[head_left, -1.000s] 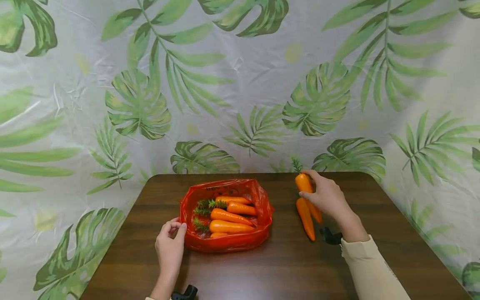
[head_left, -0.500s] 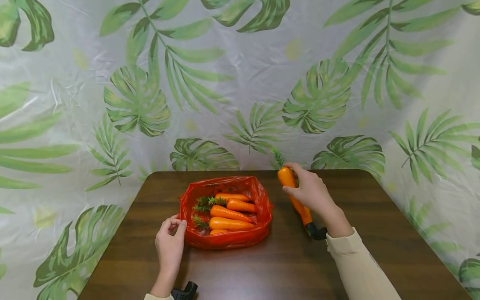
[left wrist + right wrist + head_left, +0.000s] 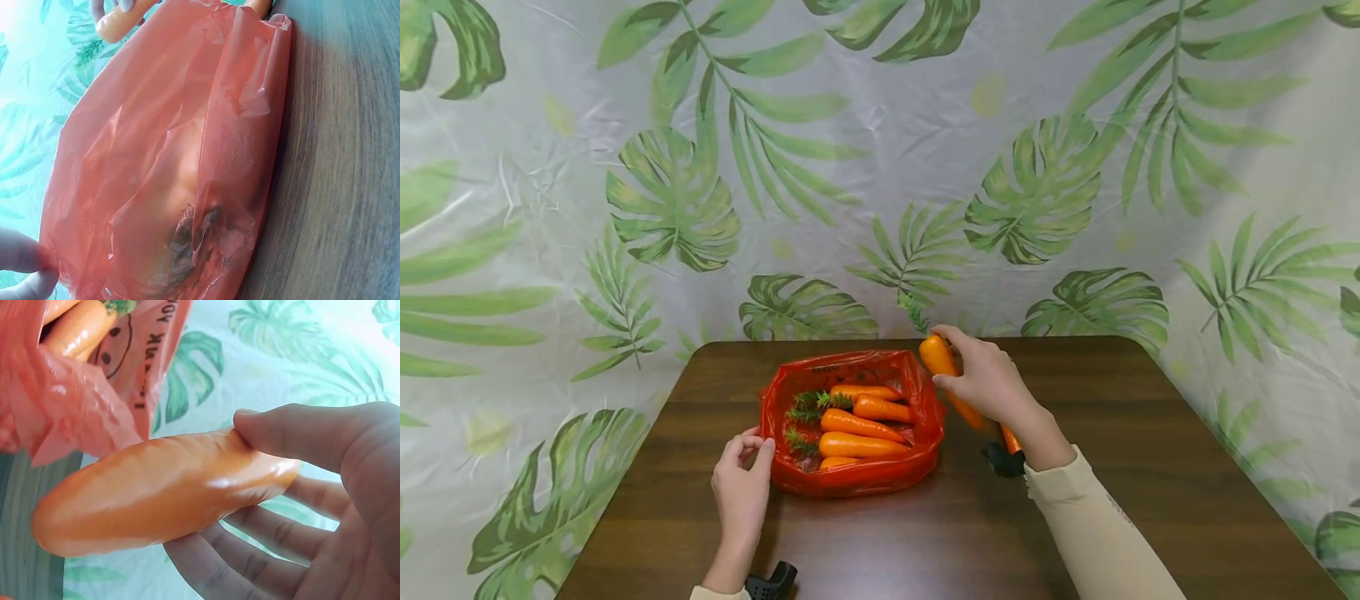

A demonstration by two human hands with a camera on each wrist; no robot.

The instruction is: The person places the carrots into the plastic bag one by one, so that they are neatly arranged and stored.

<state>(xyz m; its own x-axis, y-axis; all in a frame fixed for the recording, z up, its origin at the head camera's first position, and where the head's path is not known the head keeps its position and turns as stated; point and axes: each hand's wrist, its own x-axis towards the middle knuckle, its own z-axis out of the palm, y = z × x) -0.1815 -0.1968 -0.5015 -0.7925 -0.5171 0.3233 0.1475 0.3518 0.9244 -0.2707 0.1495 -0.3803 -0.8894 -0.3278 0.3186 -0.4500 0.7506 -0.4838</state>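
Note:
In the head view a red plastic bag [image 3: 857, 483] lies with its mouth spread, and several carrots [image 3: 863, 446] with green tops rest inside. My left hand [image 3: 741, 483] pinches the bag's left rim between thumb and fingers; the left wrist view shows the fingertips [image 3: 39, 281] on the plastic. Just right of the bag, my right hand [image 3: 992, 375] holds a carrot [image 3: 938, 357] above the table, green top away from me. Thumb and fingers grip its thick end in the right wrist view, the tip pointing left. Another carrot [image 3: 1011, 439] lies on the table, partly hidden by the right wrist.
The dark wooden table [image 3: 880, 550] ends at a far edge against a leaf-patterned curtain [image 3: 880, 167]. A black wrist camera mount [image 3: 1003, 460] sits below the right wrist, and another mount [image 3: 772, 581] is beside the left wrist.
My right hand has lifted a carrot and carried it left toward the bag, away from the other carrot. The left hand keeps its place on the bag's rim.

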